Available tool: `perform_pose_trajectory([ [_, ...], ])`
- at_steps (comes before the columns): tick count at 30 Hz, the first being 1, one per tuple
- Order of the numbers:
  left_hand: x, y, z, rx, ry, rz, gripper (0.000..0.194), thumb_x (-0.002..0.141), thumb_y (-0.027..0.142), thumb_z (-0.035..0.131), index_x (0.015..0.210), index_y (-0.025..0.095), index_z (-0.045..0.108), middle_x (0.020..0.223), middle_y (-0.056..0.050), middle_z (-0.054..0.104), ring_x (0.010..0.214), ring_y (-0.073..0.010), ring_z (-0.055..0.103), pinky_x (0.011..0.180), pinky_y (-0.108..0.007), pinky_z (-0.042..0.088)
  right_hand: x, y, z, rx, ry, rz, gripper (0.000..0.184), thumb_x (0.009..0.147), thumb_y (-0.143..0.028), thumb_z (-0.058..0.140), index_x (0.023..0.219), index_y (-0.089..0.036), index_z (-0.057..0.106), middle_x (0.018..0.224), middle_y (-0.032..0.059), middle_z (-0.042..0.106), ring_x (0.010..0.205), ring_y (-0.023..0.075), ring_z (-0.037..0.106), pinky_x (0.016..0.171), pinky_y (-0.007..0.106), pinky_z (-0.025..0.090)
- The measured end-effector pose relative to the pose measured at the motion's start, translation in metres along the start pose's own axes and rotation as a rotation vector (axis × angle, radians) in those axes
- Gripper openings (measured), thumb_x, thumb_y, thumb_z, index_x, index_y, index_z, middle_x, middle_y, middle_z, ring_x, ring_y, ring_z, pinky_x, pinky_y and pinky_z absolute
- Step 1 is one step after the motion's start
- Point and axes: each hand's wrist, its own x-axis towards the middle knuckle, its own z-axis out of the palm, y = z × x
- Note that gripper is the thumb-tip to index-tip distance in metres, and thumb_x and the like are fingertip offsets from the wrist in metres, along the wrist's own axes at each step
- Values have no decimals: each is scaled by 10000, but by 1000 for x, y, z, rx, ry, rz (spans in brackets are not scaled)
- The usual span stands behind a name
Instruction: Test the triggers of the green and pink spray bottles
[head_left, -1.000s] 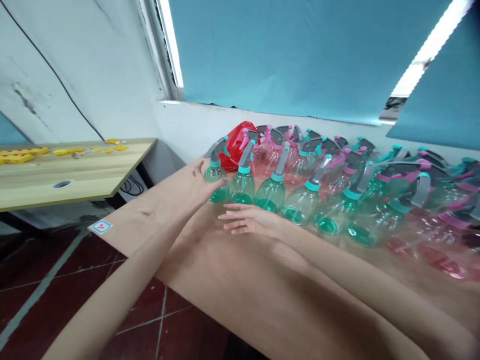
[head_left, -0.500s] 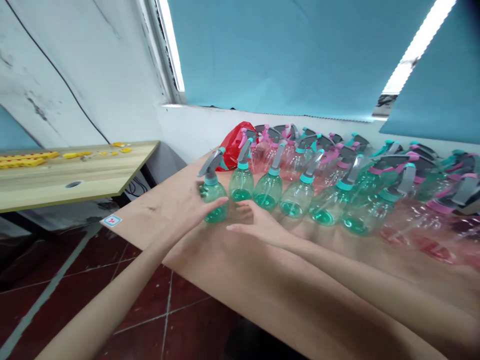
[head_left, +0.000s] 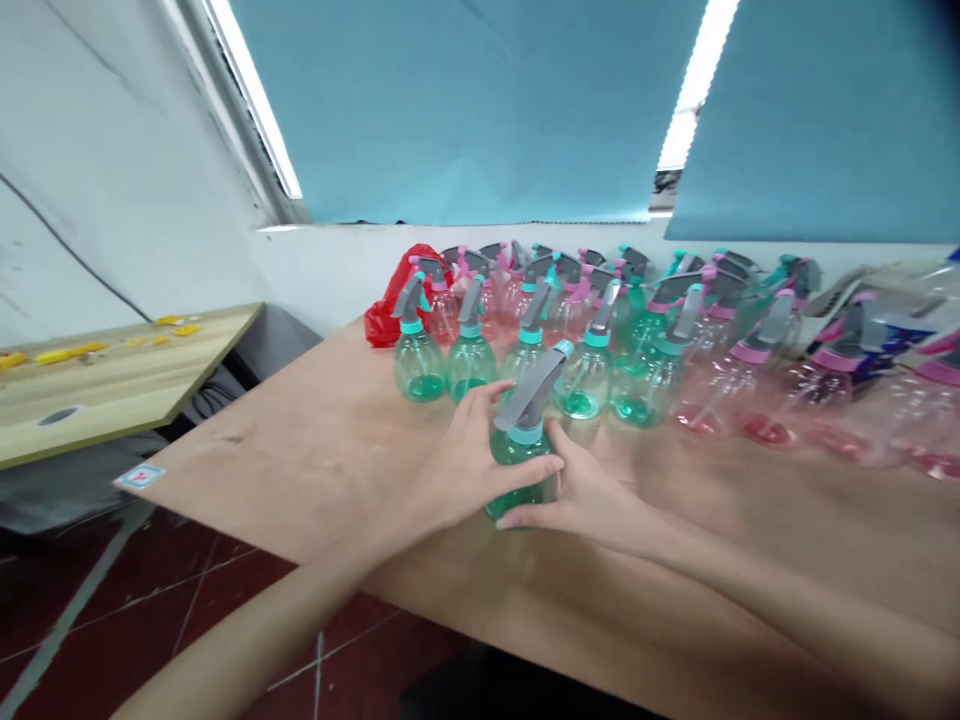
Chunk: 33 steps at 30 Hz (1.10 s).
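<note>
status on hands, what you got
Left hand and right hand around spray bottle. Next bottle close behind.

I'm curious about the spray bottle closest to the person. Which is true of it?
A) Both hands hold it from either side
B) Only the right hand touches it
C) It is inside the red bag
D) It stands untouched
A. The left hand and right hand clasp the green-tinted spray bottle from opposite sides.
</note>
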Motion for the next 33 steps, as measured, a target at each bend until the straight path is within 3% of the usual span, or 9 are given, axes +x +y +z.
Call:
perform_pose_trajectory([
  [3,22,23,29,-153,-136,20,541,781,370,714,1249,262,465,1102,-51,625,983,-247,633,865,-428,529,-21,2,-28,-67,-16,-28,819,652,-441,842,1337,-261,431,1333,98,541,1281,343,491,1025,532,455],
  [7,43,44,67,-270,-166,96,330,810,238,633,1117,247,513,913,-1,617,831,-187,616,746,-346,521,-43,8,-64,-99,-25,-40,829,671,-434,835,1360,-257,409,1341,98,531,1258,324,513,1022,510,466],
  [11,58,58,97,-301,-249,171,384,768,122,573,1126,242,499,938,-1,612,815,-173,613,718,-316,501,-58,17,-90,-144,20,-23,928,639,-457,853,1392,-231,361,1363,126,502,1255,333,508,1017,504,467],
  [15,68,65,115,-396,-291,201,372,737,90,535,1078,231,485,814,24,596,722,-158,615,617,-267,479,-65,26,-106,-175,25,-74,1038,613,-498,861,1446,-238,299,1454,132,428,1317,336,448,1079,510,405],
  [19,71,63,117,-358,-265,185,327,728,113,534,1033,232,532,757,36,562,606,-122,548,576,-257,476,-74,43,-124,-167,-79,-65,989,712,-555,777,1486,-232,252,1510,145,391,1359,328,417,1087,507,400],
  [23,75,58,106,-232,-244,129,365,726,129,544,1065,263,563,725,48,538,581,-123,527,637,-289,515,-87,73,-140,-336,-53,17,735,821,-582,659,1409,-218,412,1418,160,504,1303,337,485,1064,535,414],
  [27,82,55,94,-149,-198,83,329,695,168,552,1013,248,564,614,68,492,544,-135,518,661,-311,520,-95,93,-145,-488,-42,38,555,874,-547,608,1320,-227,528,1425,157,509,1295,327,503,1044,514,443],
  [33,87,54,87,-127,-167,47,274,700,237,549,973,243,575,720,26,580,600,-149,570,555,-268,464,-91,93,-144,-521,-42,21,580,854,-546,639,1320,-214,540,1428,154,517,1314,324,483,1042,507,447],
])
